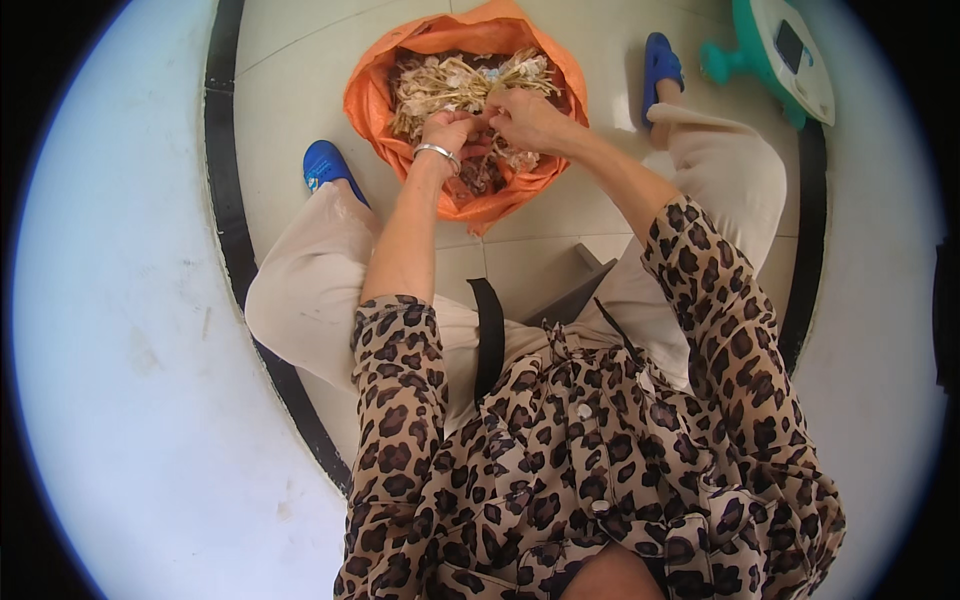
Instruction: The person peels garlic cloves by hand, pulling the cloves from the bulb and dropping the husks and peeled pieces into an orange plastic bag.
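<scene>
An orange woven plastic bag (pixel 517 201) stands on the floor between my feet, its mouth spread wide. Inside lies a heap of dry, pale stalks (pixel 442 86) with papery skins, which look like dried garlic stalks. Brownish-purple dry skins (pixel 480 178) show in the near part of the bag. My left hand (pixel 452 135), with a silver bracelet (pixel 439 154) at the wrist, is over the bag's mouth with bent fingers. My right hand (pixel 529 120) meets it from the right, thumb and fingers curled close to the left fingertips. Whatever is between the fingers is too small and covered to make out.
Blue clogs (pixel 330 161) are on my feet, either side of the bag. At the upper right stands a teal and white plastic stool (pixel 795 82), with a dark phone-like object (pixel 789 46) on it. Below the bag is a grey piece (pixel 574 285), partly hidden by my leg. Pale tiles (pixel 300 90) cover the floor.
</scene>
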### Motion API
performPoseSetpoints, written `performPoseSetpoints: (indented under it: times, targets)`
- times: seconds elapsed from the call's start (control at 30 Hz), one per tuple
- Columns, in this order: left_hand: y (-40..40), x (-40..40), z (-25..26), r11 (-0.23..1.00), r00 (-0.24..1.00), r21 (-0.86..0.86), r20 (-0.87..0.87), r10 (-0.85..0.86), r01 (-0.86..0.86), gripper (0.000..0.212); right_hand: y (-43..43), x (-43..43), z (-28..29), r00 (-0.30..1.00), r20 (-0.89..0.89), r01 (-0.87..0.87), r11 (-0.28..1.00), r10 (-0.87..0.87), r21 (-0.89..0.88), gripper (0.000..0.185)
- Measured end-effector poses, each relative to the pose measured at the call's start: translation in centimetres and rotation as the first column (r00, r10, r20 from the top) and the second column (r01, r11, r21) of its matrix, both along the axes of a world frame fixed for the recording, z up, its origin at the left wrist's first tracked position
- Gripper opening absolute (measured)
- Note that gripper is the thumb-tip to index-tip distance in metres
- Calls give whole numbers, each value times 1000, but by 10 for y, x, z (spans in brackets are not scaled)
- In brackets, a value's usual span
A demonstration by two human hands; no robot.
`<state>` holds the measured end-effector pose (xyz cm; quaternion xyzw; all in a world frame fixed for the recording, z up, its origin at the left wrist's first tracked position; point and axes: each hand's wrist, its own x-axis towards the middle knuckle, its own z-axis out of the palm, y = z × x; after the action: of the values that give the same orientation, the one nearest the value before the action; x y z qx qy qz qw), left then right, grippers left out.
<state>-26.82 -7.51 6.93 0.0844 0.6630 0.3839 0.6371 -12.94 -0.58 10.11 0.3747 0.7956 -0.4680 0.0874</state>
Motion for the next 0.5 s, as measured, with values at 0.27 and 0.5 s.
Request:
performPoseSetpoints:
  times: [0.27,0.5]
  targets:
    - [17,10,-12,990,986,90,135,98,-111,15,26,3,-23,995,-71,80,982,-68,169,33]
    - [25,4,7,973,966,140,205,155,-186,14,48,-4,20,946,113,324,890,-304,-322,19]
